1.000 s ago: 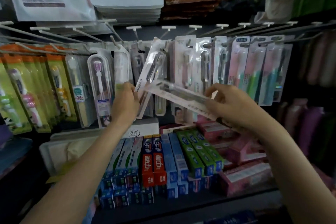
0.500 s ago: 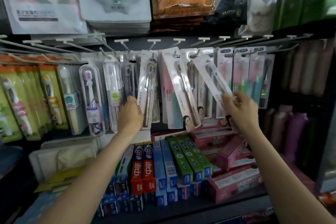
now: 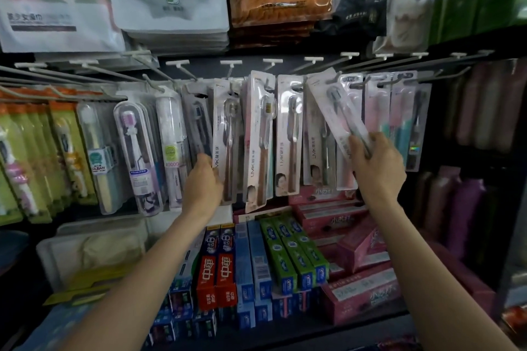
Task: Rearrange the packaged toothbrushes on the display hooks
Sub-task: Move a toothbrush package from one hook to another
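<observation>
Fingers (image 3: 360,142) of the right hand (image 3: 376,168) still pinch one tilted clear-plastic toothbrush pack (image 3: 336,111), now higher, maybe hooked. Left hand (image 3: 204,182) still holds one hanging white pack (image 3: 225,139).

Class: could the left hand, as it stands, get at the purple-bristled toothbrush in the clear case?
Probably yes. The left hand holds a pack just right of the clear case, which hangs in front with nothing covering it; the hand must let go first.

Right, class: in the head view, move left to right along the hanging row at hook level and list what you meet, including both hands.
Green-carded toothbrushes → purple toothbrush in clear case → left hand → upright LMK toothbrush pack → tilted toothbrush pack → right hand → dark pink bottles.
</observation>
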A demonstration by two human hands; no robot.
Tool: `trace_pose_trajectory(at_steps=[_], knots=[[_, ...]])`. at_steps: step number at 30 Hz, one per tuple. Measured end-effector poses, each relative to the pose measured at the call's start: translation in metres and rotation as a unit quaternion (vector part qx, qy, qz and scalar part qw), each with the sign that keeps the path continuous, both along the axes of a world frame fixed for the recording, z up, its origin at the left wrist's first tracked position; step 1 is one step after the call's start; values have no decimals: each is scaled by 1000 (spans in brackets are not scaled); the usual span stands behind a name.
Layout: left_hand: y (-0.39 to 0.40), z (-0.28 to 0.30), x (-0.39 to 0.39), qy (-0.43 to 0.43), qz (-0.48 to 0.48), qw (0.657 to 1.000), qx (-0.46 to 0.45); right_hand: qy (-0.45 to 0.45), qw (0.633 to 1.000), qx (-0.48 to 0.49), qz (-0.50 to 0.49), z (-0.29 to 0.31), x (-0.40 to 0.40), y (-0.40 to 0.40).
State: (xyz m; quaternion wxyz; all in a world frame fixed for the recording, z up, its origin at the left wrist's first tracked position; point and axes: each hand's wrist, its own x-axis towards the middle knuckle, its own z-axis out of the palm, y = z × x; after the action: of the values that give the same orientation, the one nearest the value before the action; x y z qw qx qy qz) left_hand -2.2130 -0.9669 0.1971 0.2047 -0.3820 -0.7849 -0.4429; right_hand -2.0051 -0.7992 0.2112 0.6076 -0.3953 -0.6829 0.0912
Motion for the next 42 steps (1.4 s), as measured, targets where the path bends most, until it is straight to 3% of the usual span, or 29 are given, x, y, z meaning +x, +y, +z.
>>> trace_pose_trajectory(at_steps=[5,10,13,16,18,21,24,28,30,35,42], knots=[[-1,0,-6,-13,-3,1000,-6,9,991,-58,123,-13,-8,3],[-23,10,-15,32,20,999,-24,12,989,82,122,4,-16,-26],[-36,14,-18,64,22,998,-7,-2,957,125,263,20,-37,-72],[-47,19,-22,109,25,994,8,-92,918,56,381,11,-78,-111],[-54,25,-27,147,43,988,9,-142,916,-15,375,-5,-112,-117],[-61,32,-37,190,66,979,5,-118,925,-128,339,-18,-159,-114],[-64,35,-44,198,67,978,-6,-82,952,-135,263,-19,-188,-106],[-65,37,-49,193,56,980,-11,-120,958,-169,199,-14,-209,-86],[-66,37,-51,198,49,979,-15,-92,943,-223,229,-7,-210,-83],[-65,36,-51,188,33,982,-6,12,913,-246,326,-7,-202,-104],[-64,37,-37,69,-19,997,17,73,894,-240,370,-5,-186,-122]])
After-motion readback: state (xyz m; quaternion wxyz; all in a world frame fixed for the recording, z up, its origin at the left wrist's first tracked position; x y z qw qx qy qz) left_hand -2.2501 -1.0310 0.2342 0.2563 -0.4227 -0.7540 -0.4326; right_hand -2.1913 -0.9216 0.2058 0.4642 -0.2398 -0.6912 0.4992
